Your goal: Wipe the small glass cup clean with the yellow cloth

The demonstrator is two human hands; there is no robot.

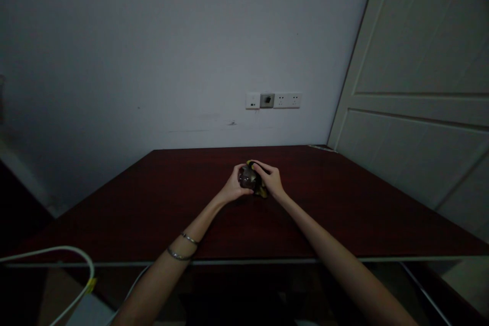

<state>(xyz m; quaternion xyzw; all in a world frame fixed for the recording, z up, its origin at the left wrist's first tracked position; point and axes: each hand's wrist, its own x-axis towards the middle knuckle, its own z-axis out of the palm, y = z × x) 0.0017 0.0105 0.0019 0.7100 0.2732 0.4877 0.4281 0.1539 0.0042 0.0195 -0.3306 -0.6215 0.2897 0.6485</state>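
Observation:
Over the middle of the dark red table (153, 204), my left hand (231, 187) curls round a clear, rounded glass (247, 180), thumb beneath and fingers over the top. My right hand (272, 180) is closed on a black and yellow cloth (262, 192), pressed against the glass's right side and upper edge. Part of the cloth hangs below my right fingers. The glass's far side is hidden, and the dim light blurs its exact shape.
A white wall with a row of sockets (287, 100) rises behind the table. At right stands a pale panelled door (412, 112). A white cable (82, 252) loops over the table's front left edge. A thin strip (323, 148) lies at the back right corner.

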